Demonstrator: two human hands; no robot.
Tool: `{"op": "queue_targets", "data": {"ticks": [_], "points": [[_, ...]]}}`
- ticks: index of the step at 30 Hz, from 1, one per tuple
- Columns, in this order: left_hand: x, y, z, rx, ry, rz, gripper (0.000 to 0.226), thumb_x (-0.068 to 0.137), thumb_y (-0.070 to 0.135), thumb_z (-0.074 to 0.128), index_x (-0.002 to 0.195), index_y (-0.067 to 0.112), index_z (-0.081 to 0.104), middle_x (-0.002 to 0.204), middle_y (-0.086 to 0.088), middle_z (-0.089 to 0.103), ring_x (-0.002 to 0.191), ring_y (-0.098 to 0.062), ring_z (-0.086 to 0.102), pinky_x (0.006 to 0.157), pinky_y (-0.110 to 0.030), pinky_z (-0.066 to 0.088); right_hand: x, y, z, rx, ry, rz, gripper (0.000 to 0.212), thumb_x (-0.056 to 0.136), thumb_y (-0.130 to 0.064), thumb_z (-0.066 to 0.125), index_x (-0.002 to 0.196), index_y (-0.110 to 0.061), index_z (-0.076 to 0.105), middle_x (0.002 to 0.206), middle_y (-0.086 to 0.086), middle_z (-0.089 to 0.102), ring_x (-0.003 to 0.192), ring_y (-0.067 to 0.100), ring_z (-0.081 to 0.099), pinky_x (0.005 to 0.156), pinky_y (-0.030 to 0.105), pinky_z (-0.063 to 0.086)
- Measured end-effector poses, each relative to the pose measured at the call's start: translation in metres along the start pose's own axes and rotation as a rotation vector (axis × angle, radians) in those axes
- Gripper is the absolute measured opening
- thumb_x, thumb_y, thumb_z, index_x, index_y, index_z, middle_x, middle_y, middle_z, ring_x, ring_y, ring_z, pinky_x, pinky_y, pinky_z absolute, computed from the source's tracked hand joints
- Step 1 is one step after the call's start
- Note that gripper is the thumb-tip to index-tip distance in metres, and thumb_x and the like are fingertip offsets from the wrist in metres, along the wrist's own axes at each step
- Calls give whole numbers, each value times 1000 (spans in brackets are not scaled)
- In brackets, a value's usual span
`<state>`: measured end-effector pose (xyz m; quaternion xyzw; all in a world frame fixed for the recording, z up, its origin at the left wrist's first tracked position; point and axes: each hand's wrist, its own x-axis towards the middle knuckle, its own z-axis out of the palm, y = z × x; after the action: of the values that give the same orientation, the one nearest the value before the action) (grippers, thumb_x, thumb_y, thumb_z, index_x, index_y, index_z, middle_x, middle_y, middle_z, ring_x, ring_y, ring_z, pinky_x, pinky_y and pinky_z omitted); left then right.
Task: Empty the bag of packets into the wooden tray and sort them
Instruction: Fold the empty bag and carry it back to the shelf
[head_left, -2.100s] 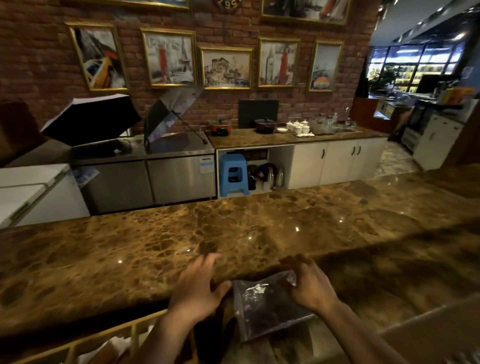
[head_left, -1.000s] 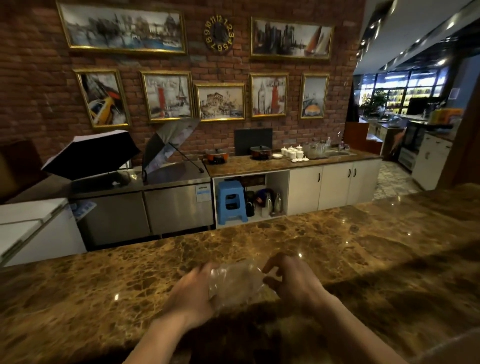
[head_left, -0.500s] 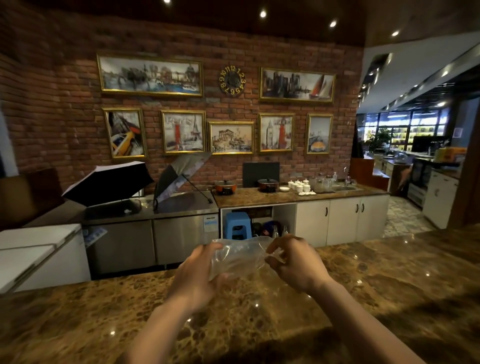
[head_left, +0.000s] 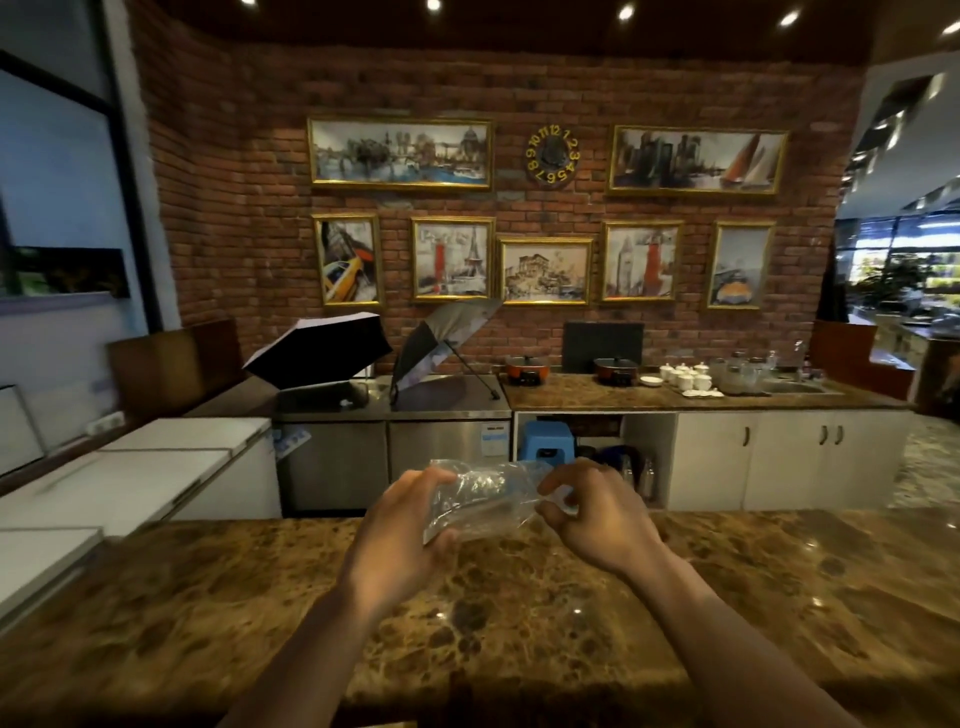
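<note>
Clear, crumpled plastic bag (head_left: 480, 499) held up at centre frame, above the brown marbled stone counter (head_left: 519, 613), pinched between both hands: left hand (head_left: 400, 530) curled round its lower left corner, right hand (head_left: 597, 519) with fingertips closed on its right edge. Looks empty or close to it, with no packets made out inside, so judged that the emptying may be done, though hard to call. No wooden tray or loose packets anywhere in view, so cannot tell where sorting stands; likely all still ahead.
</note>
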<state>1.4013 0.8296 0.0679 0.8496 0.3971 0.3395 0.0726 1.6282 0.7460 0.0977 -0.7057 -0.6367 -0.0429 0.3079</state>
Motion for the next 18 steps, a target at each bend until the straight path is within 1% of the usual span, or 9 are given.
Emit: {"op": "queue_targets", "data": {"ticks": [2,5,8,10,12,14,15,17,18], "points": [[-10,-16,-12,24,24,-37,57,85,32,76,133,38,46,127,12,54,111,-11,56,85,-24,45,5,-18,10,10,-29,-30,22,90,-43,67,111,-35,68,124,-7,64,108,14,63,89,40,56],[-26,-37,-36,53,69,-98,59,83,32,79,133,39,47,128,8,56,109,-14,59,83,-24,49,13,-47,28,24,-70,-52,25,89,-50,66,111,-38,65,121,-7,62,107,14,61,88,38,55],[-45,-63,-69,80,88,-191,62,84,33,78,137,37,46,139,6,54,121,-15,56,92,-26,48,21,-89,48,52,-117,-132,26,90,-51,64,112,-37,65,118,-8,62,106,12,60,88,37,54],[-65,-87,-97,122,108,-229,63,83,34,78,138,35,46,139,5,55,122,-15,56,92,-23,45,25,-126,63,88,-123,-193,24,90,-48,66,111,-36,67,115,-10,61,104,11,60,87,37,55],[-90,-113,-131,138,156,-270,61,82,33,79,135,36,49,136,8,56,122,-13,56,94,-21,44,27,-170,82,112,-137,-254,22,90,-46,68,110,-37,66,116,-10,60,103,11,60,87,38,56],[-104,-125,-156,145,167,-309,56,85,30,77,133,38,49,139,12,52,127,-11,51,102,-26,45,29,-198,95,127,-143,-281,21,90,-45,69,109,-37,66,117,-10,60,100,11,60,86,40,57],[-120,-140,-175,143,182,-347,54,86,29,75,132,39,49,140,13,50,128,-10,49,105,-25,44,29,-226,106,138,-168,-313,21,89,-44,69,109,-36,67,116,-10,60,99,12,60,86,40,57],[-149,-161,-206,106,227,-435,52,87,30,74,131,42,49,138,14,50,124,-6,49,103,-20,42,26,-273,127,144,-203,-384,22,89,-44,70,109,-36,67,114,-8,61,101,14,61,88,39,56],[-165,-170,-221,123,269,-481,53,86,33,75,130,46,49,136,17,51,122,-6,50,105,-23,42,24,-294,135,165,-222,-418,22,89,-45,69,109,-36,67,112,-7,62,101,15,61,87,37,55]]}}
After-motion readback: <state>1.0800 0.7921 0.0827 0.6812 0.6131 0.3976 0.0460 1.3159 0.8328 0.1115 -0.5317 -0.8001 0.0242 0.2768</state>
